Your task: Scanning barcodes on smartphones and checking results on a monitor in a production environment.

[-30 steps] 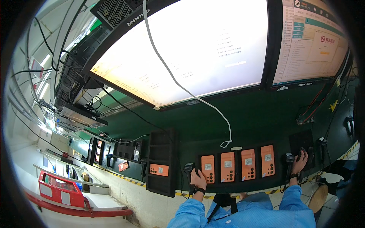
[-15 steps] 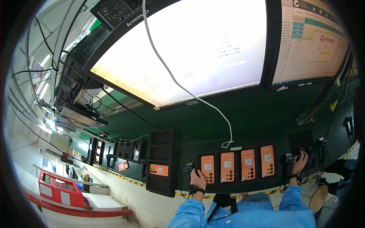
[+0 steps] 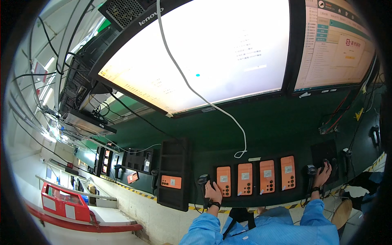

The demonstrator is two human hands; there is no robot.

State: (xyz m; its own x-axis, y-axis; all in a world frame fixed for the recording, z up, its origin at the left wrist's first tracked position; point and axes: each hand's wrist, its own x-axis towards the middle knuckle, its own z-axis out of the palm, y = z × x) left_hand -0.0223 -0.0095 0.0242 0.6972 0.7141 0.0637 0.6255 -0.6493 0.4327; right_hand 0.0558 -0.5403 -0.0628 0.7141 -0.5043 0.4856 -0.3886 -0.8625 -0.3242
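My left hand (image 3: 213, 192) rests on the near part of the bench, fingers stretched forward and a little apart. It lies between a black barcode scanner (image 3: 203, 179) and the leftmost orange phone (image 3: 223, 179). Whether it touches either is hard to tell. Several such phones lie back-up in a row, each with dark camera lenses and a white label; the rightmost phone (image 3: 288, 173) is nearest my other hand. My right hand (image 3: 323, 174) is closed over a black computer mouse (image 3: 327, 162) on a dark mouse pad (image 3: 323, 149). A second scanner (image 3: 311, 170) stands just left of it.
Left of the phones sits a black compartment tray (image 3: 174, 152) with one orange phone (image 3: 171, 182). Behind the bench stand a large lit monitor (image 3: 196, 53) and a second monitor (image 3: 330, 49). A white cable (image 3: 179, 75) hangs across the large screen onto the green mat (image 3: 269, 126).
A small blue-green dot now shows on the large monitor. The whole view has shifted very slightly. Both hands keep their places.
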